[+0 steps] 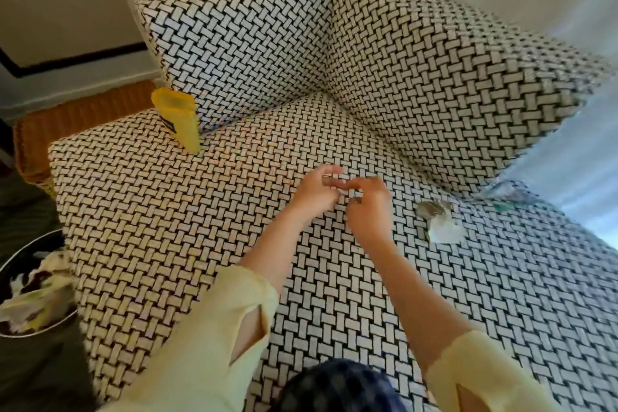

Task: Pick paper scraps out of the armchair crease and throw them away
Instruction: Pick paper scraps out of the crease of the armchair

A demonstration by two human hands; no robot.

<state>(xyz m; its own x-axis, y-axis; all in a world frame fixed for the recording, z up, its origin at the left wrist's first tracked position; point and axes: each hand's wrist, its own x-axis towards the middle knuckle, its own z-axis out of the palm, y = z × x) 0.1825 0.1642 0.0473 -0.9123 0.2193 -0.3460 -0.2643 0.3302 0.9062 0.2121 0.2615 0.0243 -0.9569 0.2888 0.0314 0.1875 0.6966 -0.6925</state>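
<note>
Armchair [334,278] upholstery: coarse basketweave cloth, black-white, matt.
Paper scraps [441,224], right on seat: crumpled, matt.
Small scrap [341,191] at fingertips: paper-like, finish lost to blur.
Yellow pouch [177,117], far left: smooth plastic, slight sheen.
Bin [63,319], near left: shiny metal rim.
Basket [67,120], far left: ribbed wicker.
Sleeves [200,328]: thin matt cloth.

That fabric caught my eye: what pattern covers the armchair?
A black-and-white basket-weave pattern covers the armchair, seat and cushions alike; it shows clearest in the head view.
</note>
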